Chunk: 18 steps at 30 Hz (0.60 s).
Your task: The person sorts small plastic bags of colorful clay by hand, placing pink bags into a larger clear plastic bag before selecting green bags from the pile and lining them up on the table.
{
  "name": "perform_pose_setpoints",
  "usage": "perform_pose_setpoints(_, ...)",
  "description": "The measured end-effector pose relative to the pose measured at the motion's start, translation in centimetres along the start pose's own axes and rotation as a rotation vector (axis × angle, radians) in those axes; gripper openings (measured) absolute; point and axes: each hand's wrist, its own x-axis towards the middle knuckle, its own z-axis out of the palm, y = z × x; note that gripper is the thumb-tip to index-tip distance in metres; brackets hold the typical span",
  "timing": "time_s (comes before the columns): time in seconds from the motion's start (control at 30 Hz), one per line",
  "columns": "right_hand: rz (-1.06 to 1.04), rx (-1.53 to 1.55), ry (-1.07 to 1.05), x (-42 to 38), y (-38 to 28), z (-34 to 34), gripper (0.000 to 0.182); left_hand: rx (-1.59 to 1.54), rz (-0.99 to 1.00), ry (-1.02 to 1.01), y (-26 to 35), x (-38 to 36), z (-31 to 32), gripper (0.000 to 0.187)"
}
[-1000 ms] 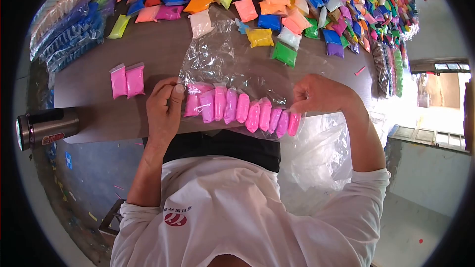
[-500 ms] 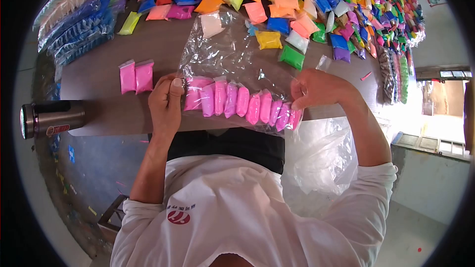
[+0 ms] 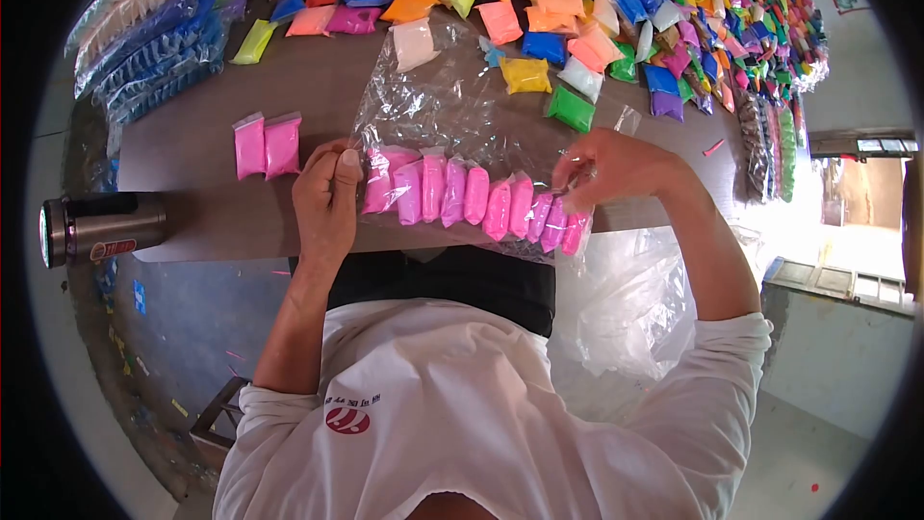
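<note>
A large clear plastic bag (image 3: 433, 101) lies at the front of the table with a row of several small pink packets (image 3: 475, 196) along its lower part. My left hand (image 3: 330, 189) pinches the bag's left edge between thumb and fingers, beside the leftmost packet. At the right end of the row, my right hand (image 3: 616, 171) has its fingers closed on the bag's edge, close to the last packet (image 3: 575, 233). Two more pink packets (image 3: 266, 146) rest side by side on the table, left of my left hand.
A heap of many-coloured packets (image 3: 553, 5) covers the back of the table (image 3: 183, 159). Filled bags (image 3: 159, 58) are stacked at the far left. A steel flask (image 3: 106, 228) lies at the left edge. Clear plastic (image 3: 630, 303) hangs below the table's right front edge.
My right hand has shifted slightly, its fingers curling more at the bag's right edge. The left hand and the row of packets have barely moved.
</note>
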Motion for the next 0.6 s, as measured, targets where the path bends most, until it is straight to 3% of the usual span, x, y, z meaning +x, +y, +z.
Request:
perform_pose_setpoints(0.1, 0.102, 0.035, -0.104, 1.0, 0.5, 0.5, 0.036, 0.005, 0.005, 0.004, -0.1, 0.0, 0.0, 0.031)
perform_pose_setpoints(0.3, 0.000, -0.002, 0.132, 0.2, -1.3, 0.0, 0.040, -0.023, -0.019, 0.015, 0.2, 0.0, 0.1, 0.031)
perform_pose_setpoints(0.4, -0.061, -0.148, 0.146, 0.5, -2.1, 0.1, 0.042, -0.016, 0.000, 0.001, -0.4, 0.0, 0.0, 0.031)
perform_pose_setpoints(0.5, -0.005, 0.102, 0.029, 2.1, -1.5, 1.5, 0.040, -0.015, -0.007, -0.003, 0.0, 0.0, 0.0, 0.030)
perform_pose_setpoints(0.6, 0.018, 0.126, -0.115, 2.5, -1.4, 1.6, 0.034, -0.011, 0.010, 0.011, 0.3, 0.0, 0.1, 0.032)
